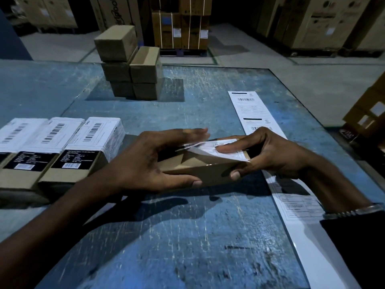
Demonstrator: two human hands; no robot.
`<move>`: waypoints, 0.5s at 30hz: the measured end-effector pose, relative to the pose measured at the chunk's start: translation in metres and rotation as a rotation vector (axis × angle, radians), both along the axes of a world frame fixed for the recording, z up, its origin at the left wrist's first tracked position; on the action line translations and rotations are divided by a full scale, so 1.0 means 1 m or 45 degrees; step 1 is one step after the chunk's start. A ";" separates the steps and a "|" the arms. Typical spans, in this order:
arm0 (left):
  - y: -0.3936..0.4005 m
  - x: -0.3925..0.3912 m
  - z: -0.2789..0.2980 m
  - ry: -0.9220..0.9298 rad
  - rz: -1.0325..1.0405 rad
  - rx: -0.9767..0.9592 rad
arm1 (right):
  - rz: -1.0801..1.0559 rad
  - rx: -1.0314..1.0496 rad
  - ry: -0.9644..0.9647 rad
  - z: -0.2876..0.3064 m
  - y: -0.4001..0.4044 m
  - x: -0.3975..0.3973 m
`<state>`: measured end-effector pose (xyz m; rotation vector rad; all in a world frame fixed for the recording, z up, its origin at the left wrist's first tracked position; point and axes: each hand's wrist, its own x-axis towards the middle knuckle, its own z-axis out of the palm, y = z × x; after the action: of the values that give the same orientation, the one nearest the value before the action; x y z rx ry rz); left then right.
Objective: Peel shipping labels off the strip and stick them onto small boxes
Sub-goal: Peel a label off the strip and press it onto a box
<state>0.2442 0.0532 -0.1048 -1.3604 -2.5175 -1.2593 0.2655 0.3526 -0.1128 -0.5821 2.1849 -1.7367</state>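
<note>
A small brown box (200, 171) lies in the middle of the blue table (187, 236). A white shipping label (218, 150) lies partly on its top, with one part lifted off the cardboard. My right hand (268, 155) grips the box's right end, thumb on the front face and a finger pressing the label down. My left hand (150, 159) holds the box's left side, thumb along the front edge, fingers stretched and blurred over the label. The label strip (252, 109) runs along the table's right side, passing under my right wrist.
Three labelled boxes (62, 149) stand in a row at the left. A stack of plain brown boxes (129, 63) sits at the table's far side. Large cartons (181, 24) stand on the floor behind. More cardboard (368, 109) is at the right edge.
</note>
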 end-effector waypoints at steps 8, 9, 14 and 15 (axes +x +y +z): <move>-0.002 -0.003 -0.012 0.153 -0.060 0.054 | 0.001 0.008 -0.038 -0.001 0.000 0.000; -0.002 -0.001 -0.014 0.214 -0.057 0.027 | 0.003 0.006 -0.049 -0.001 0.001 0.000; -0.004 -0.005 -0.025 0.375 -0.044 0.020 | 0.031 0.042 -0.095 0.003 0.003 0.004; -0.002 -0.005 -0.026 0.414 -0.077 0.013 | 0.031 0.059 -0.115 0.005 0.002 0.005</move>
<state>0.2391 0.0510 -0.1312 -1.5089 -2.2623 -0.9638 0.2705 0.3546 -0.1076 -0.5072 2.1408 -1.6625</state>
